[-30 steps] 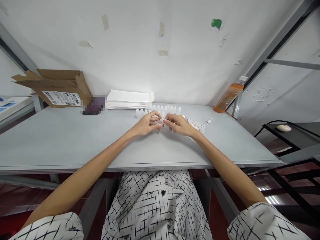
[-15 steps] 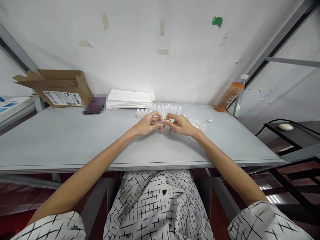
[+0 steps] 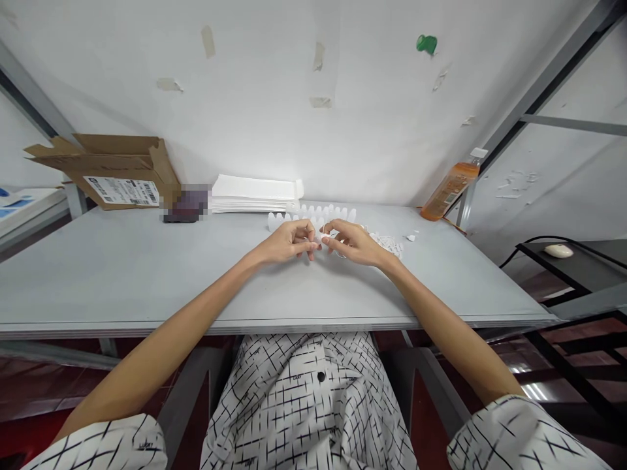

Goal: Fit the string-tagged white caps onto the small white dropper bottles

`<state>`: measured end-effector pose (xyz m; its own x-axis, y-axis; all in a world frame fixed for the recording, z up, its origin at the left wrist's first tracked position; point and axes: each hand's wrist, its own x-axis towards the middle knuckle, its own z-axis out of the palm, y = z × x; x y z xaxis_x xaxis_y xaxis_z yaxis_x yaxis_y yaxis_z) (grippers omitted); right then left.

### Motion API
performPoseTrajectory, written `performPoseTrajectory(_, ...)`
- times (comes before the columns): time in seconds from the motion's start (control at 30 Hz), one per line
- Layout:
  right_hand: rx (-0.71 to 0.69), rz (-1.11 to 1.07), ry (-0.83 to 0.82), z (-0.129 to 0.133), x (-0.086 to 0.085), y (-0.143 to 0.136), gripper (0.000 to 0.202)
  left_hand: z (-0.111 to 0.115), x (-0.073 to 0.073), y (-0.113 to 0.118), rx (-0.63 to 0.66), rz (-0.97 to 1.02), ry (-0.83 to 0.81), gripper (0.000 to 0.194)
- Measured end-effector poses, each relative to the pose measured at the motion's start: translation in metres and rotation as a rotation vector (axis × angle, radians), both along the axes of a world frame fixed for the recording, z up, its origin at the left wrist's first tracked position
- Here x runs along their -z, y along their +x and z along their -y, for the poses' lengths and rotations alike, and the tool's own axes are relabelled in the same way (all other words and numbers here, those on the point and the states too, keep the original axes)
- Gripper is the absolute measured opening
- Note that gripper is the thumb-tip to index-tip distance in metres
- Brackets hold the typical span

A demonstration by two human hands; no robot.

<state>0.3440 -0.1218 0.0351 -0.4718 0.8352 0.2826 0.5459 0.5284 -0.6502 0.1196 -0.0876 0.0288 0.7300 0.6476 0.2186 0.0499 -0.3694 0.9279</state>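
Observation:
Over the middle of the table, my left hand [image 3: 292, 241] and my right hand [image 3: 353, 241] are close together with a narrow gap between them. Thumb and index finger of my right hand pinch a small white piece [image 3: 324, 235], too small to name. My left hand is closed in a pinch as well; what lies in its fingertips is hidden. Just behind my hands stand several translucent white plastic pieces [image 3: 337, 213] in rows, partly covered by my fingers. Beside my right wrist lies a loose pile of thin white loops [image 3: 390, 245].
At the back stand an open cardboard box [image 3: 117, 166], a blurred-out dark item [image 3: 189, 205] and a stack of white flat sheets [image 3: 255, 194]. An orange bottle [image 3: 450, 189] leans at the right rear corner. Small white scraps [image 3: 411, 237] lie right of the pile.
My hands have drawn slightly apart at the fingertips. The white piece now shows more upright at my right fingertips. The things on the table have stayed in place.

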Motion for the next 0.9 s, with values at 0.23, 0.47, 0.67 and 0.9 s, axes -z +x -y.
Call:
performPoseTrajectory(0.23, -0.041, 0.090, 0.127, -0.004, 0.006, -0.004, 0.043, 0.002, 0.005, 0.000, -0.061, -0.023, 0.029, 0.024)
performPoseTrajectory(0.47, -0.012, 0.013, 0.133, -0.003, 0.001, -0.005, 0.046, 0.003, 0.000, -0.002, -0.017, 0.021, -0.053, 0.038)
performPoseTrajectory(0.67, -0.050, -0.053, 0.027, -0.002, -0.001, -0.007, 0.037, 0.003, 0.001, -0.001, -0.049, 0.002, -0.049, 0.042)
performPoseTrajectory(0.9, 0.065, -0.013, 0.046, -0.001, -0.002, -0.008, 0.046, 0.012, 0.005, 0.007, -0.276, -0.099, 0.255, 0.031)
